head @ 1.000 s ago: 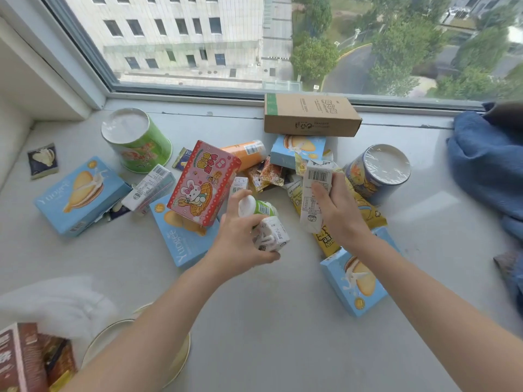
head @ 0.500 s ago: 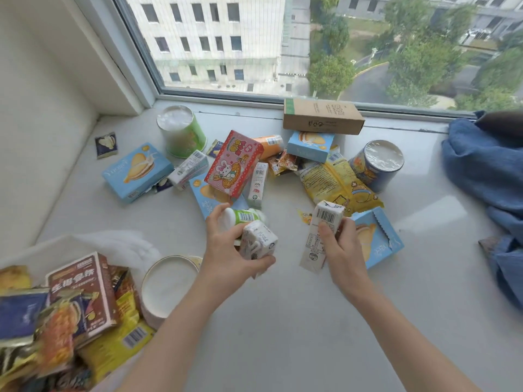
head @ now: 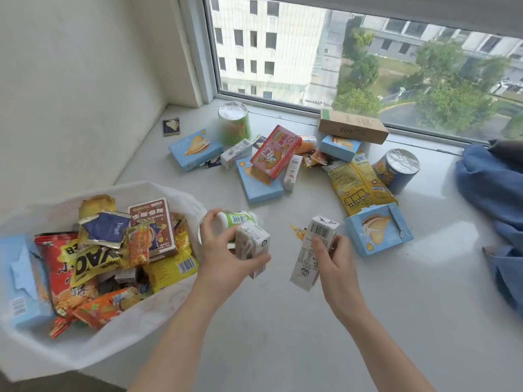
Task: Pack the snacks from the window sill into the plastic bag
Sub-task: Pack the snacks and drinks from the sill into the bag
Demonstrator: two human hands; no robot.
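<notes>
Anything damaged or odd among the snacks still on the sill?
Yes: the light blue box nearest the right hand is torn open, its flap ragged. The pink rabbit box lies tilted atop another blue box. Nothing looks spilled.

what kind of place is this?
Likely an upper-floor room in an apartment or dorm: a deep window sill under a window that looks down on buildings and trees, with denim clothing piled on the sill.

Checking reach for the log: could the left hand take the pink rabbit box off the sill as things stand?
Probably not: the left hand already grips a small carton and a green bottle. The pink rabbit box lies uncovered.
</notes>
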